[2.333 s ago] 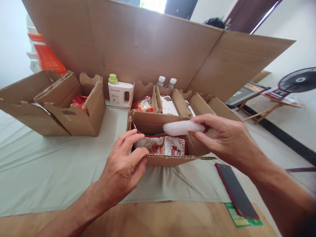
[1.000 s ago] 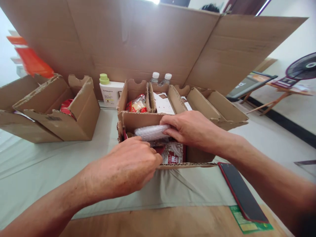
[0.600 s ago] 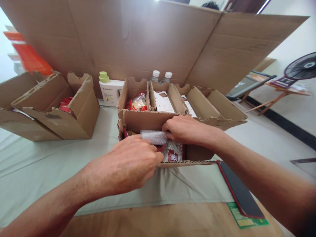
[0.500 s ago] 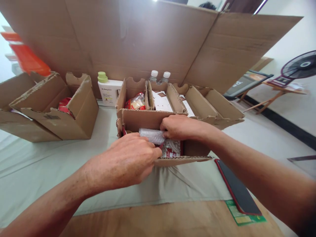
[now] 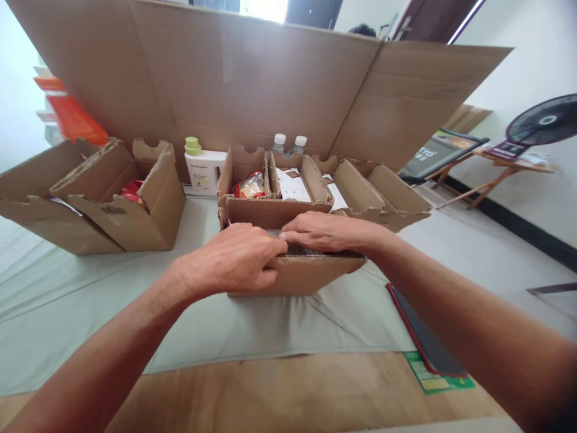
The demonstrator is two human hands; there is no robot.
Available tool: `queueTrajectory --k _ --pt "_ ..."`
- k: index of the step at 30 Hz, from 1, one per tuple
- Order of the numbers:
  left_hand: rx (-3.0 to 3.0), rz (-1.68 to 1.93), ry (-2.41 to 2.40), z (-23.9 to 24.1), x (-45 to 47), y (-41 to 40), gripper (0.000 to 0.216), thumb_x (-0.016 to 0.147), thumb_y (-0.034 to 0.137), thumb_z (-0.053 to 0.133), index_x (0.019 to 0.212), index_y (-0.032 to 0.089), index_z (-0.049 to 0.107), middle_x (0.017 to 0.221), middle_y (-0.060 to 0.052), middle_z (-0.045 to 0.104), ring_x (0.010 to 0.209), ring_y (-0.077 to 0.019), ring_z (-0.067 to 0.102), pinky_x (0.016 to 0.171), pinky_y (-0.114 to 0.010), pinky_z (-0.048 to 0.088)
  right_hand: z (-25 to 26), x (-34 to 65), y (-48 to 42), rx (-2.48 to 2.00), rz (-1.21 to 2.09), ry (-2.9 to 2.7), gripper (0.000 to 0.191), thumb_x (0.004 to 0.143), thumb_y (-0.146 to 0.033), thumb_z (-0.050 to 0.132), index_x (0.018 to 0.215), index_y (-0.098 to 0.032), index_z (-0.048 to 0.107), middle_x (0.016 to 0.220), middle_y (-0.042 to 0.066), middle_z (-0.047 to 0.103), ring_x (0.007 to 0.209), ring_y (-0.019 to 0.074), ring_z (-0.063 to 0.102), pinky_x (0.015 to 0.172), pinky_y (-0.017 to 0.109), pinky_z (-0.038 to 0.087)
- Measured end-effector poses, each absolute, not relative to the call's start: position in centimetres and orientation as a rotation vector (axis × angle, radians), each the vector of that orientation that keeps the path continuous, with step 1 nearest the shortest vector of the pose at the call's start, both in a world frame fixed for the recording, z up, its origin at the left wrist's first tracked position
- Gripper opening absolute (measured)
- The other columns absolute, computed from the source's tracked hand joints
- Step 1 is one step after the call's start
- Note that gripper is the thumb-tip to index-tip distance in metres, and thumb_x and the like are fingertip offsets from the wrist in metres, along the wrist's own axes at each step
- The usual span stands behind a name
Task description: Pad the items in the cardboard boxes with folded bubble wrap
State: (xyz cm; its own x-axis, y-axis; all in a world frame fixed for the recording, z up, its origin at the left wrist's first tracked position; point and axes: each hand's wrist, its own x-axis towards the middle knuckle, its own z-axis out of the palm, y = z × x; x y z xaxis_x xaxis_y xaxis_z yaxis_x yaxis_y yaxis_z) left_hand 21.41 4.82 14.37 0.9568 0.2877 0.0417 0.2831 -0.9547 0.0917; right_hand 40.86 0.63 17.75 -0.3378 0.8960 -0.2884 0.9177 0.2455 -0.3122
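while a big sheet of corrugated cardboard [image 5: 252,78] stands as a backdrop behind everything, the pale green cloth [image 5: 90,300] covers most of the wooden table [image 5: 279,391] and carries a spread of open cartons. two of them sit well apart to the left, the nearer left carton [image 5: 135,210] holding something red; a divided carton [image 5: 288,180] at the back centre shows a snack packet and white cards in its compartments.

the small cardboard box [image 5: 293,273] just in front of that divided one is where the work is. both hands are down in its mouth: the left hand [image 5: 234,261] lies over the near wall with fingers curled inside, the right hand [image 5: 329,231] lies flat across the opening, fingertips meeting the left. whether either grasps anything i cannot tell, since the fingers hide what is under them. only a dark sliver of the contents shows between the hands, so the filling looks done or nearly so, in my judgement; the flaps are not yet folded over.

behind, a white detergent bottle [image 5: 204,171] with a green cap and two water bottles [image 5: 288,144] stand untouched. a dark phone [image 5: 424,337] lies to the right on a green card [image 5: 437,379].
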Motion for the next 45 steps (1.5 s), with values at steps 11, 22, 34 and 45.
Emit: queueTrajectory --k 11,22,34,45 --pt "2.214 1.116 1.013 4.6 13.5 0.5 0.076 0.092 0.032 0.065 0.158 0.028 0.027 0.158 -0.015 0.043 0.144 -0.0328 0.046 0.113 -0.053 0.045 7.9 44.2 -14.2 3.547 0.112 2.146 0.036 0.090 -0.053 0.067 0.116 -0.029 0.074 0.113 0.007 0.076 0.096 0.0266 0.070 0.089 0.044 0.054" --pt "1.730 1.020 0.823 0.1 17.0 0.2 0.088 0.082 0.038 0.073 0.157 0.018 0.032 0.157 -0.017 0.047 0.148 -0.0367 0.040 0.122 -0.058 0.032 0.4 39.4 -12.6 3.668 -0.466 2.107 0.048 0.077 -0.065 0.071 0.087 -0.018 0.066 0.079 0.009 0.072 0.073 0.0268 0.066 0.064 0.038 0.054" --pt "1.592 1.224 1.356 3.3 4.5 -1.7 0.064 0.078 0.052 0.074 0.129 0.016 0.061 0.122 -0.014 0.071 0.118 -0.0369 0.067 0.106 -0.058 0.050 2.9 29.1 -6.7 3.217 -1.143 2.722 0.048 0.083 -0.060 0.070 0.109 -0.020 0.069 0.108 0.012 0.075 0.101 0.0312 0.069 0.089 0.044 0.055" --pt "1.542 1.201 1.308 -1.5 4.9 -7.7 0.074 0.094 0.034 0.062 0.159 0.027 0.027 0.155 -0.014 0.047 0.145 -0.0350 0.045 0.120 -0.060 0.037 -0.5 30.2 -7.2 3.056 -1.460 2.698 0.058 0.088 -0.057 0.069 0.133 -0.023 0.059 0.138 0.014 0.063 0.131 0.0337 0.057 0.111 0.049 0.044"
